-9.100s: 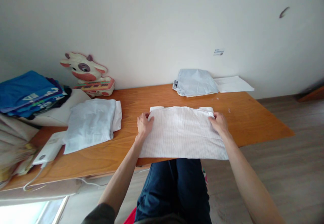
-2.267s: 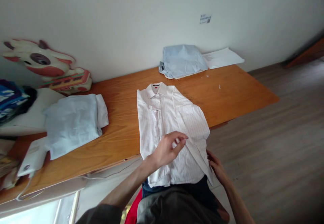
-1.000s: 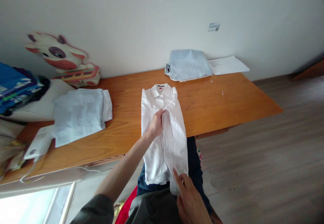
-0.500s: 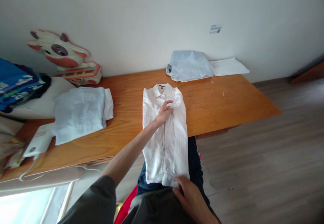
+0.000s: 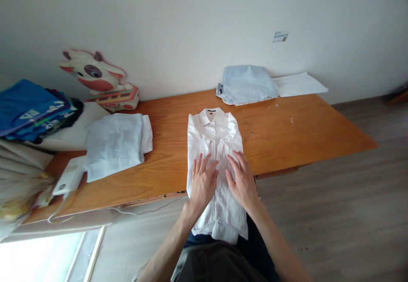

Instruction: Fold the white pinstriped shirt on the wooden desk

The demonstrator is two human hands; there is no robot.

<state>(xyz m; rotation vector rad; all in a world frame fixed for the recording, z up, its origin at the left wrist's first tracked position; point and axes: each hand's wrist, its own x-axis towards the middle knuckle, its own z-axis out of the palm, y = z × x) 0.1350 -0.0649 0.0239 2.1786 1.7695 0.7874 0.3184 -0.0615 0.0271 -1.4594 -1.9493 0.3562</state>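
Looking down through the head camera, we are pressing both palms flat on a white pinstriped dress shirt (image 5: 216,154) that is lying collar-away on the wooden table (image 5: 280,133), its sides folded inward into a narrow strip and its lower end hanging over the near edge onto our lap. Our left hand (image 5: 203,183) is resting on the left half of the strip with the fingers (image 5: 200,165) spread and extended, and our right hand (image 5: 242,180) is lying just beside it on the right half, fingers likewise stretched out and slightly fanned; neither is pinching any cloth. We judge that the flat, open hands are there to keep the folded-in sides lying smooth, and that the shirt is sitting at the table's edge so it stays within easy reach. To the left, a folded pale blue garment (image 5: 116,146) is lying on the table, touching a white device with a cord (image 5: 68,181). Further left, a stack of blue clothes (image 5: 32,112) is sitting off the table's end, near a cow-shaped toy keyboard (image 5: 102,82) leaning against the wall. At the far edge another folded light blue shirt (image 5: 245,84) is resting beside some white paper (image 5: 299,84). We are seeing no box, basket or other container here, so nothing is being held inside anything.
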